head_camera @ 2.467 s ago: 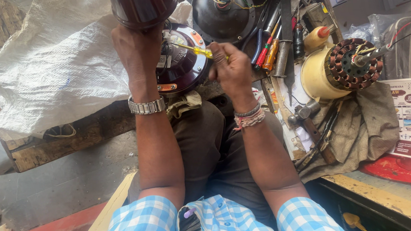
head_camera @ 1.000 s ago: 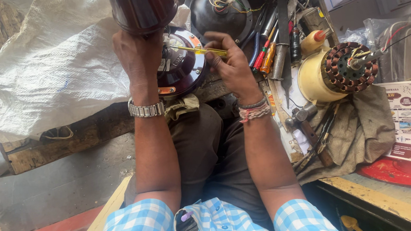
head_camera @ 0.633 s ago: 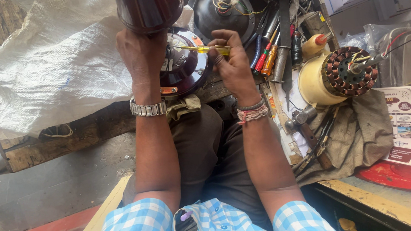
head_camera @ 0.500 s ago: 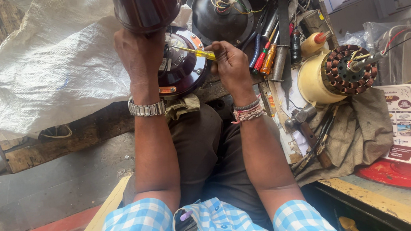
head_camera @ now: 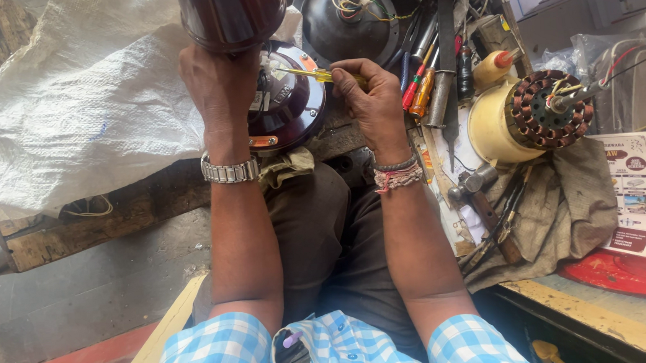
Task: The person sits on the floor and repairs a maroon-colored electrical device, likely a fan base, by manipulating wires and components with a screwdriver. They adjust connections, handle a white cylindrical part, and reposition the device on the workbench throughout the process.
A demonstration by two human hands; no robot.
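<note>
Dark maroon fan motor housing [head_camera: 286, 100] is steadied by the left hand [head_camera: 219, 86], fingers wrapped on it, while right hand [head_camera: 370, 97] fingers pinch a yellow-handled screwdriver [head_camera: 314, 74] into it.

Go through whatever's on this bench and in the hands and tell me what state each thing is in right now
left hand: gripping the dark maroon motor housing
right hand: pinching a yellow-handled screwdriver, tip at the housing
dark maroon motor housing: tilted on the bench edge, opened
wound stator: bare, lying on its side
hammer: lying flat on the cloth
white sack: slumped, crumpled
</note>
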